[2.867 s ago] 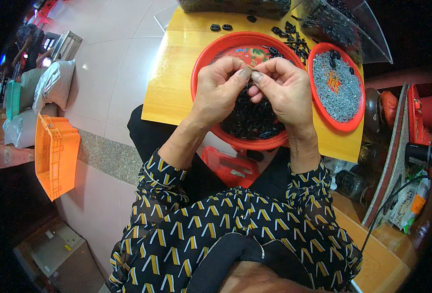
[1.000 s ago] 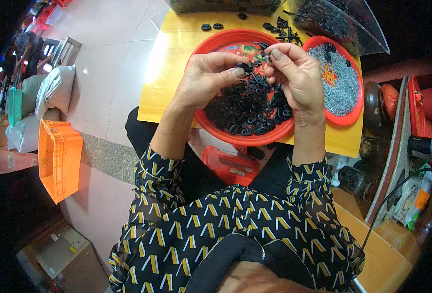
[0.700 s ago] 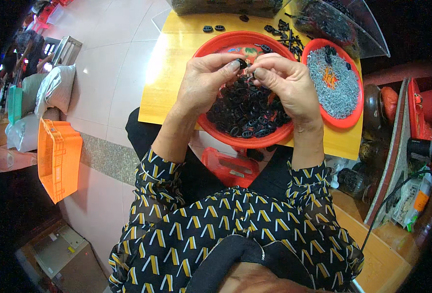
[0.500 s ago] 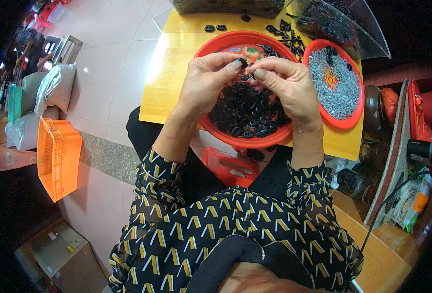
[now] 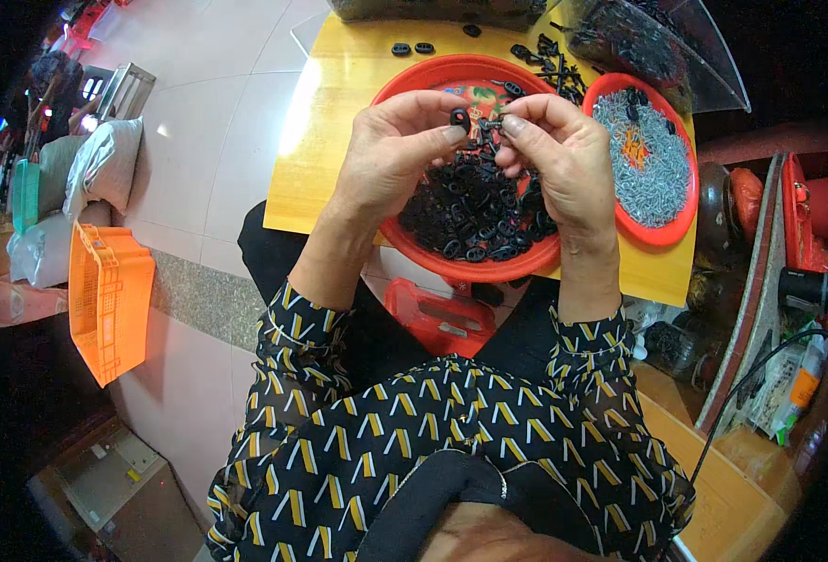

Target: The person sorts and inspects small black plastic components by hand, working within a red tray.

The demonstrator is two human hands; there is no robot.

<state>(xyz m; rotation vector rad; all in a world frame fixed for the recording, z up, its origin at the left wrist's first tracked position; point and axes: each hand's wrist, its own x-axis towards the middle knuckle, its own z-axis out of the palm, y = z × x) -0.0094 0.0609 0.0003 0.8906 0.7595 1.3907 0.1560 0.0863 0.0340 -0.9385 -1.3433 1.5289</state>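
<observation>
Item: left hand (image 5: 376, 157), thumb and fingertip clamped on a black oval piece (image 5: 461, 119), smooth, rounded, a hole through its face, held above the tray.
Item: right hand (image 5: 568, 157), thumb and forefinger pinched together on a slim dark piece (image 5: 494, 124) (too small to tell its exact kind), just beside the oval one and apart from it.
Item: round red tray (image 5: 470, 272), glossy, with a patterned floor, heaped with black parts (image 5: 475, 220), many of them ringed or oval.
Item: second red tray (image 5: 659, 238), smaller, oval in this view, filled with slender silver metal bits (image 5: 652, 183) and a small cluster of bright orange ones (image 5: 634, 148).
Item: yellow tabletop (image 5: 306, 183), wood-grained, shiny, bearing both trays and, near its far edge, loose black ovals (image 5: 412, 49).
Item: orange crate (image 5: 109, 300), lattice-walled, on the floor.
Changes: half a second ago the hands' fingertips were closer together; now a gap parts them, and the oval has turned to show its hole.
</observation>
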